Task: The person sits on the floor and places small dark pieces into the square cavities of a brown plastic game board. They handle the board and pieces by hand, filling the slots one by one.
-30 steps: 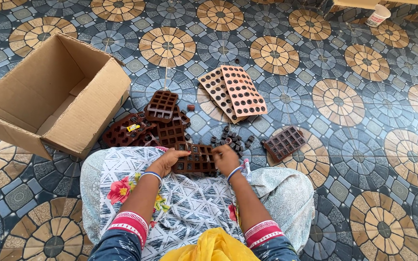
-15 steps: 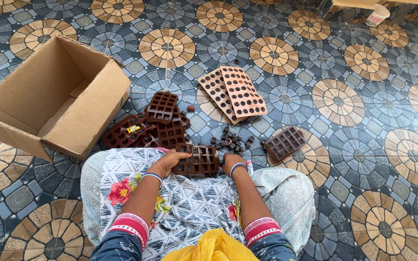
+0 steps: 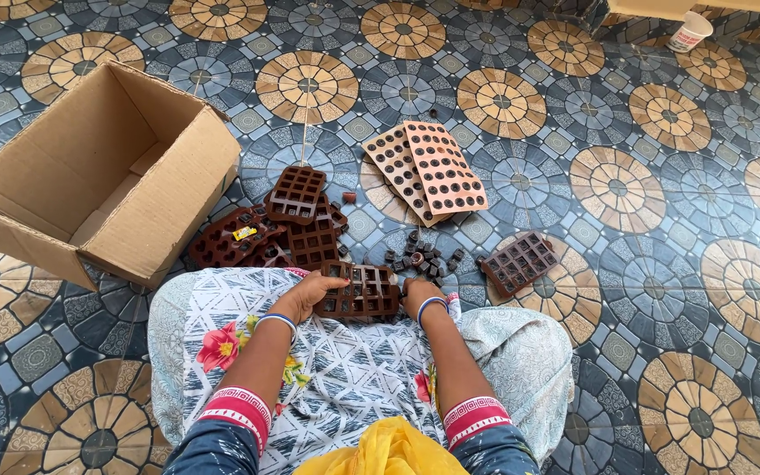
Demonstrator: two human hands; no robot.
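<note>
Both hands on one brown mould tray, at the knees on the floor.
Left hand (image 3: 314,292) clamped the brown mould tray (image 3: 358,291) by its left edge; right hand (image 3: 419,295) gripped its right edge. Dark loose pieces (image 3: 422,258) lay just beyond. Judged step: working on this tray; steady two-handed hold needed.

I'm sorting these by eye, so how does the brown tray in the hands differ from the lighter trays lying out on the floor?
The tray in the hands is dark brown; the lighter trays are pale orange-pink. It has square pockets, while they have many small round holes. It rests at the lap, gripped by the left hand and right hand; they lie untouched, overlapping, farther out on the tiled floor. Both are flat grids.
</note>
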